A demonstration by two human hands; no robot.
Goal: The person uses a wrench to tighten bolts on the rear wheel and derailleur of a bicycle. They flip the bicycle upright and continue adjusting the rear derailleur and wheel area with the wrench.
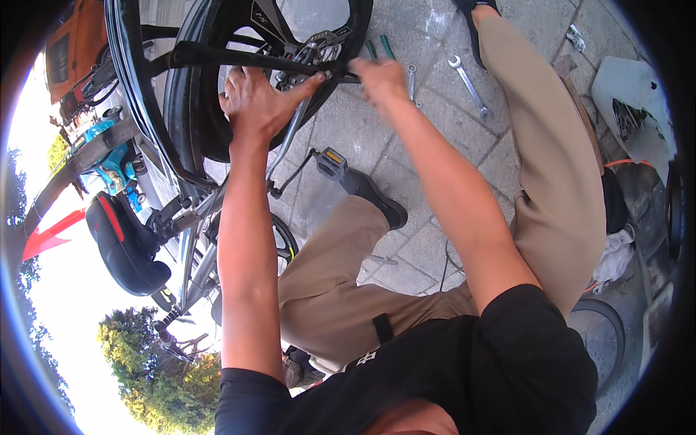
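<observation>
A bicycle lies tipped at the upper left, its rear wheel [190, 94] close to my hands. Beside the axle [328, 67], my left hand [262, 105] grips the black stay [239, 58], thumb stretched along to the stay's axle end. Just right of the axle, my right hand [382, 81] is closed and slightly blurred. Something dark shows at its fingers, pointing toward the axle; its kind is hidden. Below the hands are a silver kickstand [288, 138] and a pedal [333, 162] on its crank.
On the grey paving [435, 159] lie a large open-end wrench [470, 88], a smaller wrench [412, 81] and green-handled pliers [381, 48]. A cut white container [629, 94] with metal bits stands at right. The bicycle's saddle [125, 243] points left.
</observation>
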